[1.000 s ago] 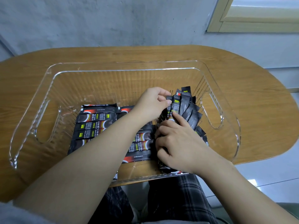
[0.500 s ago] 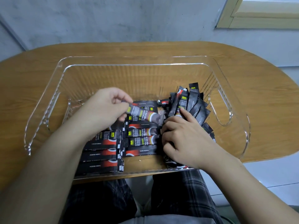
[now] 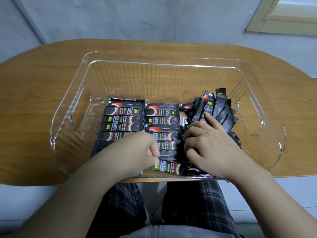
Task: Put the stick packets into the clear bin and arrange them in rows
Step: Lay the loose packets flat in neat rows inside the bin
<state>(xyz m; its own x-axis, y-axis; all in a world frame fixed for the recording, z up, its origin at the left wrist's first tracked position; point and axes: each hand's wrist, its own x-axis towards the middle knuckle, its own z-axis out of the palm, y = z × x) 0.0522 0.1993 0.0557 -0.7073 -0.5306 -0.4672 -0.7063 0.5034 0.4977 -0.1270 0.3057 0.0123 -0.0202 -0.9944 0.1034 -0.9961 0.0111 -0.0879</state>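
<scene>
1. A clear bin [image 3: 161, 60] sat on an oval wooden table [image 3: 34, 100], its near wall level with the table's near edge.
2. Black stick packets lay flat on the bin floor in two rows: a left row [image 3: 123, 120] and a middle row [image 3: 163, 120], each packet lying crosswise and stacked one behind the next towards the far wall.
3. At the right end of the bin a loose bundle [image 3: 217, 110] of packets stood on end, fanned out and leaning towards the right wall and its handle cutout.
4. The left hand [image 3: 137, 150] was low in the bin near the front wall, over the seam between the two rows. Its fingers were curled in, and the fingertips appeared to pinch the left end of the front packet [image 3: 169, 167] in the middle row, though the hand was blurred and I could not be certain of the contact.
5. The right hand [image 3: 211, 145] lay over the base of the bundle, fingers bent and clamped around the packets, with the index finger stretched up along one upright packet.
6. The two hands were close together, not touching.
7. Below the table edge, plaid trousers [image 3: 197, 203] showed on the seated person's knees.
</scene>
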